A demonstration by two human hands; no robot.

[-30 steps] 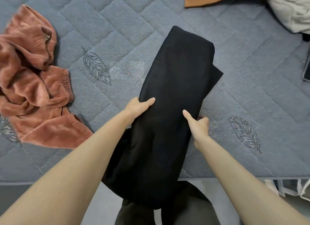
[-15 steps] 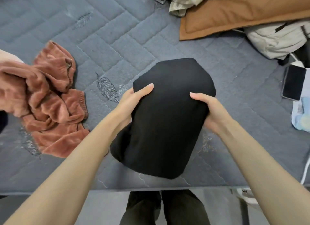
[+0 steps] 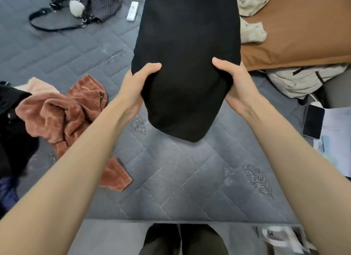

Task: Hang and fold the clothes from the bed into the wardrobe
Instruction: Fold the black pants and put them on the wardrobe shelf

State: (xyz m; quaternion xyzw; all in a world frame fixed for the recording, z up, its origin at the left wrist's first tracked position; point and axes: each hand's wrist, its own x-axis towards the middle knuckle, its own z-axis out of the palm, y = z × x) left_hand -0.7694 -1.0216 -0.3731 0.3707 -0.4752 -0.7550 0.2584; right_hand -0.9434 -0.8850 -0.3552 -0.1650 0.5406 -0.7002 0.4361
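Progress appears partial: one piece is folded, but nothing can be seen put away, since the wardrobe is out of view. The black garment (image 3: 187, 64), folded into a thick, compact bundle, appears lifted above the bed (image 3: 171, 188) in the middle of the scene, its length running toward the far side. The left hand (image 3: 135, 89) grips its left edge and the right hand (image 3: 234, 89) its right edge. The fingers of both are clamped on the cloth, thumbs on top and the rest curled underneath, mostly hidden. By the look of it, folding of this piece is done and only carrying it to the wardrobe is left.

Plenty is left beyond that. A rust-coloured garment (image 3: 62, 114) lies crumpled on the left of the bed, with a pale pink piece (image 3: 42, 84) just beyond it and dark clothing (image 3: 13, 125) heaped at the left edge. On the right, a cream jacket (image 3: 296, 79) lies bunched just beside a brown pillow (image 3: 296, 36), and a pale patterned cloth (image 3: 250, 22) sits at the pillow's far left corner. None of these is folded or on a hanger — each likely needs handling in turn. A handbag (image 3: 98, 3) and a white remote (image 3: 133, 11) lie at the far side, and a phone (image 3: 313, 122) at the right, apart from the clothes.
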